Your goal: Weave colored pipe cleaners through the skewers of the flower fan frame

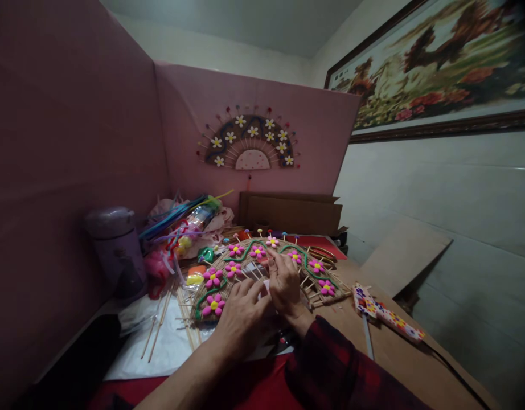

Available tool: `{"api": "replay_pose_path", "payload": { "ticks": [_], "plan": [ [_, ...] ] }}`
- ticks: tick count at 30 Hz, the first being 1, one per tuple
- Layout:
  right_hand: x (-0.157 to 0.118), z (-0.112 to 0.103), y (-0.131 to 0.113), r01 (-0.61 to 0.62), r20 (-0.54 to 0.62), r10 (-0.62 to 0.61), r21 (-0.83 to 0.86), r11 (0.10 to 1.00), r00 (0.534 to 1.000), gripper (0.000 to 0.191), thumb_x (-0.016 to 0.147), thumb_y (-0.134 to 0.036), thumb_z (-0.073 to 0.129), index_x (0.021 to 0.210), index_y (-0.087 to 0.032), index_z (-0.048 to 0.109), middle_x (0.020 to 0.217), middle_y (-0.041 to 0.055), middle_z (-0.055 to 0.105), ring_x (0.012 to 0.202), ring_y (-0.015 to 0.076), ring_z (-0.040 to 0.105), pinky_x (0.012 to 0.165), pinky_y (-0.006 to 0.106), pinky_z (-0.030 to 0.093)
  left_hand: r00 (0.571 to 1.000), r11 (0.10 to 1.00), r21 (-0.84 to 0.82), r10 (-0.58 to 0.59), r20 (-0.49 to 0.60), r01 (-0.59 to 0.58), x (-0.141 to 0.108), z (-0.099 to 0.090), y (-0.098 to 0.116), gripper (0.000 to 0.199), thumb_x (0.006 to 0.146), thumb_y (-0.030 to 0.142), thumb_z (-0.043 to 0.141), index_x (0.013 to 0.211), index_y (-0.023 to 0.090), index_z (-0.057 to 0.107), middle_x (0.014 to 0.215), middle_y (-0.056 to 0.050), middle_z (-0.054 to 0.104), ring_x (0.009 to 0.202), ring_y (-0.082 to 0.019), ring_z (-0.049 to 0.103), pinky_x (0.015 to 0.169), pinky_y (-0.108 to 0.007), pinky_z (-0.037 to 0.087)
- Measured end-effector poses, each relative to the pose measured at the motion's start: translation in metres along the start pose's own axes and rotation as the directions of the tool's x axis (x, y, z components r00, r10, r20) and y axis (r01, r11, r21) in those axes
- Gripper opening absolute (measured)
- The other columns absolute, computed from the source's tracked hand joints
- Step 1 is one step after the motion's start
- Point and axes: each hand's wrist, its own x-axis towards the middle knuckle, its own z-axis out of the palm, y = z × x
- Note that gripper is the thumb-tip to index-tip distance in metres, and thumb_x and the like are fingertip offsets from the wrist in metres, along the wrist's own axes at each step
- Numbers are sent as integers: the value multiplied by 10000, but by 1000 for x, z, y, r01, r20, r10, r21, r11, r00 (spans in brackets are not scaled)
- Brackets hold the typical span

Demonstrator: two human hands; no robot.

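Note:
A fan-shaped craft (pixel 232 285) of woven twine and thin sticks lies on the table under my hands. Pink clay flowers (pixel 214 304) with yellow centres and green wavy strips decorate it, and small coloured balls tip its sticks. My left hand (pixel 243 310) is curled at the fan's inner edge, fingertips near the bare sticks. Touching it, my right hand (pixel 286 285) is closed in a pinch just below a pale pink flower (pixel 271 242). A small pale bit shows between the hands; what either one grips is hidden.
A purple flask (pixel 117 256) stands left, beside a pile of pipe cleaners and bags (pixel 189 228). Loose sticks (pixel 160 324) lie front left. At right are a flowered glue gun (pixel 388 316) with a cord and scissors (pixel 324 256). A finished fan (pixel 251 139) hangs behind.

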Motion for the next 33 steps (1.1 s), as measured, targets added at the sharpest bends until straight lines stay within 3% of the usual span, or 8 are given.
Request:
{"api": "replay_pose_path", "payload": {
  "ticks": [13,25,33],
  "plan": [
    [-2,1,-1,18,26,-17,-34,999,1000,294,904,-216,368,1085,-190,599,846,77,585,791,204,504,731,344,387,999,999,36,-34,21,33,-2,1,-2,332,795,198,521,1125,236,535,1236,-76,512,1071,-259,421,857,-417,342],
    [0,1,-3,25,28,-25,7,1000,999,311,918,-243,340,1079,-213,605,837,69,571,751,190,505,671,317,393,998,997,41,-60,33,58,-1,0,-1,371,784,214,532,1154,237,528,1196,-87,535,1007,-253,462,802,-411,353],
    [-1,2,-3,32,24,-33,31,999,999,300,914,-210,345,1075,-214,599,843,65,562,781,186,511,710,323,409,998,996,64,-55,7,55,0,0,-2,324,789,206,522,1110,236,554,1158,-90,548,991,-243,474,789,-405,350]
  ]
}}
